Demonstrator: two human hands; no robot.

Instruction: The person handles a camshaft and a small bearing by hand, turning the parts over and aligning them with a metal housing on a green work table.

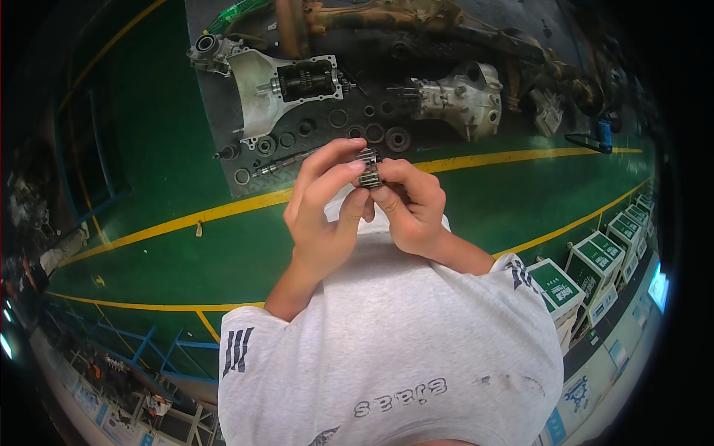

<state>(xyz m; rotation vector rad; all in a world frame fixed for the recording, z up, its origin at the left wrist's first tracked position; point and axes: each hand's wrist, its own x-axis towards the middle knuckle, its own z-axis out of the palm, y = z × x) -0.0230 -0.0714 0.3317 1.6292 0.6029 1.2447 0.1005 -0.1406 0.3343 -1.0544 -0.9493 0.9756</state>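
Between my two hands, in front of my chest, is a small needle roller bearing (370,179), a dark ring with shiny rollers around it. My left hand (321,195) grips it from the left, fingers over its top and thumb beneath. My right hand (411,202) pinches its right side between thumb and curled fingers. The fingers cover part of the ring. Beyond my hands on a dark mat (216,123) lie several bearing rings and gears, a ring gear (397,139) among them. A splined shaft (286,163) lies left of these.
An open gearbox housing (260,89) with gears inside sits on the mat, left of a second metal housing (461,100). Rusty axle parts (416,18) lie behind. Yellow lines (245,204) cross the green floor. Green-and-white boxes (554,286) stand in a row at right.
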